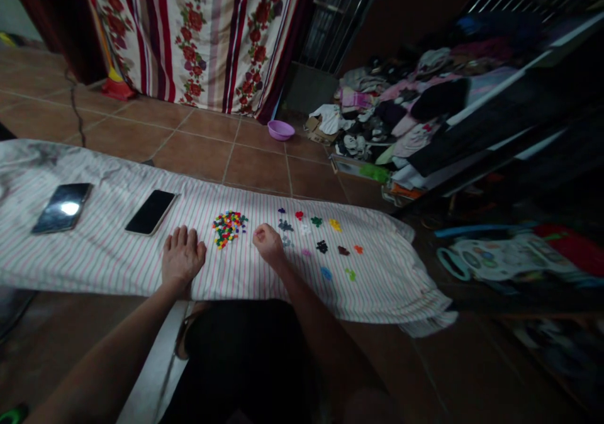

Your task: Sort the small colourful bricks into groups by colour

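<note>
On the striped cloth lies a mixed pile of small coloured beads. To its right are several small heaps sorted by colour, among them red beads, yellow beads, black beads and blue beads. My right hand hovers or rests between the mixed pile and the heaps, its fingers curled and pinched; whatever is in them is too small to make out. My left hand lies flat on the cloth, left of the mixed pile, with its fingers stretched out.
A phone lies just beyond my left hand, and a second dark phone farther left. On the tiled floor beyond stands a purple basin. Clothes are heaped at the back right. A floral curtain hangs at the back.
</note>
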Demonstrator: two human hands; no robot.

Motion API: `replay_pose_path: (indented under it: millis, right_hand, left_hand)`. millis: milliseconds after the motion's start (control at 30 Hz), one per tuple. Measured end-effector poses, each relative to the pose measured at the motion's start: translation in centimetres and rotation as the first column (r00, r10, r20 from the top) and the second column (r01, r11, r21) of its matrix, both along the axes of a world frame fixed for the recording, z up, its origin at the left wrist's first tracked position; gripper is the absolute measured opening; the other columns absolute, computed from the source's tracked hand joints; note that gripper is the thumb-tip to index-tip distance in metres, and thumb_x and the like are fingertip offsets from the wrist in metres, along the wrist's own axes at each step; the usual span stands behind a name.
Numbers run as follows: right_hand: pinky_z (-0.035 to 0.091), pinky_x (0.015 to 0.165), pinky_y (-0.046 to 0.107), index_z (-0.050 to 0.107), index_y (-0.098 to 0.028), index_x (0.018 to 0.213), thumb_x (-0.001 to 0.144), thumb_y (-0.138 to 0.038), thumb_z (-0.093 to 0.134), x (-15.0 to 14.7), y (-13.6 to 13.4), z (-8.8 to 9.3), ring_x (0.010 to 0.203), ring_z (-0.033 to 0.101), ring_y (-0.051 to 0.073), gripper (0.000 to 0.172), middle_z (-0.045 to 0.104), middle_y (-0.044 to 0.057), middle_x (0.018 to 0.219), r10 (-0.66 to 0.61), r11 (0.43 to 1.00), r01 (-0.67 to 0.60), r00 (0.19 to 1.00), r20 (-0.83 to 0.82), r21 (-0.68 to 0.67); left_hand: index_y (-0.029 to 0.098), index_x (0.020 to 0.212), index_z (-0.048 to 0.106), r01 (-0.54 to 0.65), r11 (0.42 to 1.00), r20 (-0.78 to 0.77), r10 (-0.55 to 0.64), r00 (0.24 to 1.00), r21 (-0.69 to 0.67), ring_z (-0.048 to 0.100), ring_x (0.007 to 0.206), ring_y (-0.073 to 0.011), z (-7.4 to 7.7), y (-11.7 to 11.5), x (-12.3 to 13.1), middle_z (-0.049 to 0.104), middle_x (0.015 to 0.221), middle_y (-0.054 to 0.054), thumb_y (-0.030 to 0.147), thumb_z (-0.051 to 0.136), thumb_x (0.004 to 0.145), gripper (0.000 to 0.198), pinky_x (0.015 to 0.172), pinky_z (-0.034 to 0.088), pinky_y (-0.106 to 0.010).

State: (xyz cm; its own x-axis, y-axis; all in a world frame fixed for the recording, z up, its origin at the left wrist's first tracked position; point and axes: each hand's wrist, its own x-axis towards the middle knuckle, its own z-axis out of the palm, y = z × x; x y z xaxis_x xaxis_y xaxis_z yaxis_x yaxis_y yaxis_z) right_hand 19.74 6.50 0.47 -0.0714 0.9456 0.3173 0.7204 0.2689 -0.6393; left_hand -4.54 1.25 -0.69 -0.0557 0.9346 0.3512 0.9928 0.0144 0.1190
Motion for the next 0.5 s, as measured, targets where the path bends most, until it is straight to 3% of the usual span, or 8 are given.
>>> replay_pose_path:
  millis: [133, 267, 367, 500]
  right_hand:
    - [0.047, 0.071, 0.027, 0.058, -0.021, 0.082, 0.073, -0.02, 0.05, 4.6, -1.7, 0.6, 0.069, 0.057, 0.015, 0.012, 0.061, 0.001, 0.076, -0.151, 0.985, 0.151, 0.988, -0.015, 0.082]
    - [0.048, 0.074, 0.03, 0.061, -0.02, 0.084, 0.075, -0.023, 0.047, 9.5, -3.9, 0.5, 0.075, 0.058, 0.019, 0.017, 0.064, 0.005, 0.08, -0.356, 0.929, 0.355, 0.934, -0.007, 0.108]
    - [0.047, 0.074, 0.032, 0.062, -0.019, 0.083, 0.076, -0.026, 0.049, 11.9, -5.4, 0.1, 0.078, 0.059, 0.02, 0.017, 0.066, 0.007, 0.082, -0.403, 0.915, 0.4, 0.914, 0.05, 0.057]
    - [0.045, 0.071, 0.029, 0.065, -0.017, 0.084, 0.078, -0.024, 0.049, 12.8, -6.5, -0.5, 0.073, 0.057, 0.018, 0.019, 0.065, 0.008, 0.085, -0.43, 0.901, 0.434, 0.894, 0.129, -0.002]
  left_hand:
    - [0.006, 0.126, 0.055, -0.001, 1.0, 0.007, 0.001, 1.0, 0.003, 0.044, 0.132, -0.0368, 0.1, -0.1, 0.0, 0.052, 0.137, -0.024, 0.036, 0.034, 0.09, 0.051, 0.11, 0.031, -0.049]
    - [0.006, 0.126, 0.055, -0.004, 1.0, 0.013, 0.004, 1.0, 0.008, 0.044, 0.132, -0.0371, 0.1, -0.1, 0.0, 0.052, 0.137, -0.024, 0.036, 0.033, 0.091, 0.051, 0.11, 0.03, -0.049]
    - [0.007, 0.125, 0.055, -0.001, 1.0, 0.037, 0.001, 0.999, -0.002, 0.043, 0.133, -0.0366, 0.2, -0.1, 0.1, 0.051, 0.137, -0.024, 0.036, 0.034, 0.09, 0.05, 0.11, 0.03, -0.049]
    - [0.008, 0.125, 0.055, 0.0, 1.0, 0.065, 0.0, 0.998, -0.004, 0.042, 0.134, -0.035, 0.4, -0.2, 0.1, 0.051, 0.138, -0.023, 0.036, 0.034, 0.09, 0.05, 0.111, 0.029, -0.049]
